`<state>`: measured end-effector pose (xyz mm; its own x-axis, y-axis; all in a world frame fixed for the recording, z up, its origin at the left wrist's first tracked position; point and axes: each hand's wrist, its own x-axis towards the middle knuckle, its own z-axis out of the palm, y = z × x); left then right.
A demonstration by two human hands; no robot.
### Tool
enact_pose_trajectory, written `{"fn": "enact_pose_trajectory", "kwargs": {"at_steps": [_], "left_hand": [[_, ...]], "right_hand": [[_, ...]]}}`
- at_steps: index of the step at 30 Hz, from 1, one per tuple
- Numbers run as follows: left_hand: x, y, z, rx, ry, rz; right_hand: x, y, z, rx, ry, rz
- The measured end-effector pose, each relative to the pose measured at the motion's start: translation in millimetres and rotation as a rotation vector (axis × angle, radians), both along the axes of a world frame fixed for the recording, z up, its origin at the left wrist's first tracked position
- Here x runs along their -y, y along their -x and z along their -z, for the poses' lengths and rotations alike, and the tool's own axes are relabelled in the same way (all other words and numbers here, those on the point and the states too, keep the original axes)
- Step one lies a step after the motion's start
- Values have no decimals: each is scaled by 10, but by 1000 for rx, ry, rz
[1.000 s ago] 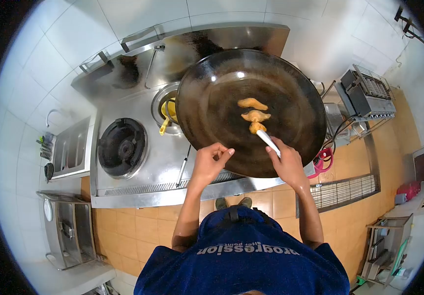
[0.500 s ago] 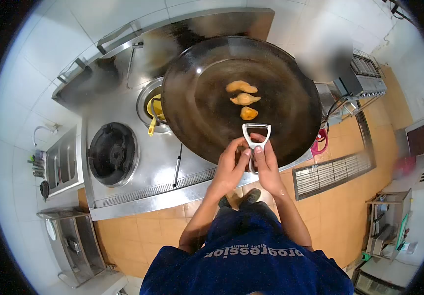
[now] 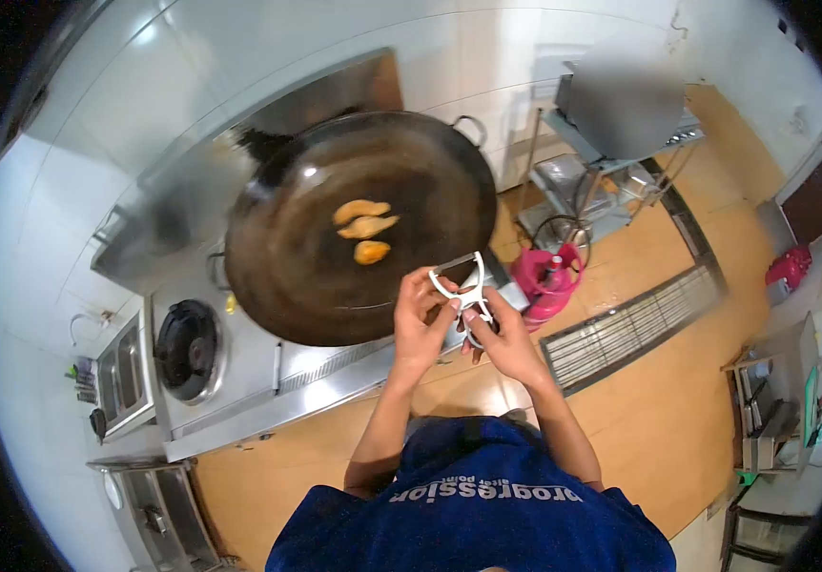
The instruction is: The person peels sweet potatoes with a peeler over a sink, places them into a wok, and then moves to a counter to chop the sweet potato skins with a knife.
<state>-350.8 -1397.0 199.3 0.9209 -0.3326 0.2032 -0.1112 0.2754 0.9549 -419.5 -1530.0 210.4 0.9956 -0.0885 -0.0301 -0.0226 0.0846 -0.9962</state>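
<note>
Both hands hold a white Y-shaped peeler in front of my body, its blade end pointing away from me and tilted. My left hand has its fingers bent round the peeler's left side, thumb near the neck. My right hand pinches the handle with thumb and fingers. Beyond them is a wide dark wok, its near right rim close to the hands. Inside the wok lie an upper curved orange-brown food piece, a middle pointed one and a lower rounder one.
The wok stands on a steel counter with a black burner and a pen-like stick to its left. A pink container stands on the floor at right, near a floor grate. A metal stand is behind.
My view has turned right, so the wok and food appear further left and the pink container shows fully. The peeler has tilted in my hands, and my grip has shifted.
</note>
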Motion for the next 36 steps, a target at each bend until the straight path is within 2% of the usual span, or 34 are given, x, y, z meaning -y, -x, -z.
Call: {"fn": "enact_pose_trajectory", "kwargs": {"at_steps": [2, 5, 10, 17, 18, 20, 21, 22, 24, 25, 26, 28, 30, 32, 34, 36], "left_hand": [[459, 173, 25, -43, 1, 21], [1152, 386, 158, -68, 7, 92], [2191, 812, 92, -155, -2, 152], [3677, 1004, 385, -87, -169, 291], [3920, 1031, 419, -85, -158, 321], [4455, 1068, 547, -24, -326, 384], [4786, 1128, 644, 117, -305, 376], [5092, 1255, 637, 121, -290, 402], [5715, 1436, 557, 233, -433, 416], [6003, 1569, 569, 134, -391, 468], [6300, 1702, 600, 137, -401, 488], [6932, 2001, 565, 114, -257, 516], [7481, 2281, 537, 139, -299, 546], [8004, 2544, 709, 107, -295, 636], [8436, 2803, 681, 102, -298, 679], [8805, 3093, 640, 154, -418, 781]], "right_hand": [[511, 216, 89, 67, 101, 18], [1263, 544, 32, -14, 67, 6], [2293, 1015, 44, -2, 39, 57], [3719, 1589, 301, -95, -50, 147], [3976, 1698, 319, -100, -9, 142], [4502, 1936, 413, -110, 36, 161], [4791, 2057, 432, -126, 68, 159], [5063, 2177, 460, -119, 93, 204], [5610, 2430, 394, -174, 158, 233], [5859, 2576, 341, -217, 169, 268], [6061, 2719, 284, -218, 74, 337], [6550, 3006, 356, -203, 50, 353], [6990, 3273, 380, -180, 8, 376], [7399, 3540, 424, -160, -31, 386], [7813, 3777, 547, -142, -195, 394], [8205, 4033, 657, -165, -227, 423]]}}
